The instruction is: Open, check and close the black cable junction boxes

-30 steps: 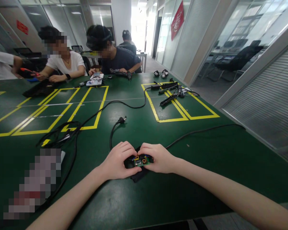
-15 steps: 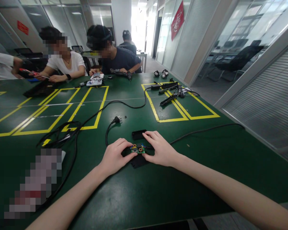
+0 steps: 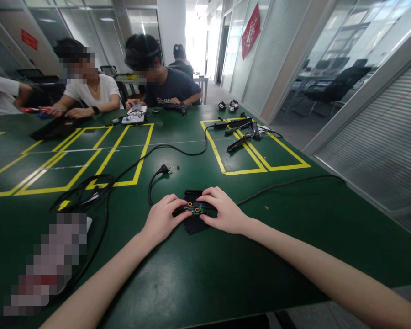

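Note:
A small green circuit board [image 3: 197, 209] with two copper-wound coils lies between my hands, near the middle of the table. My left hand [image 3: 162, 217] pinches its left end between thumb and fingers. At the other end, my right hand [image 3: 223, 211] grips the board in the same way. Black cables run out from both ends under my hands. One black plastic case half [image 3: 192, 193] is just behind the board, and another black case piece [image 3: 196, 226] lies in front of it, partly covered by my fingers.
A black power plug [image 3: 163, 169] lies behind my left hand. Coiled black cable [image 3: 99, 192] rests to the left, beside a blurred-out item [image 3: 51, 260]. Tools and black parts [image 3: 239, 132] sit within yellow tape at the right. Co-workers [image 3: 164, 82] sit across the green table [image 3: 178, 274].
My right fingers have left the rear case half and closed on the board. That case half now sits nearer the board. The camera view has shifted slightly.

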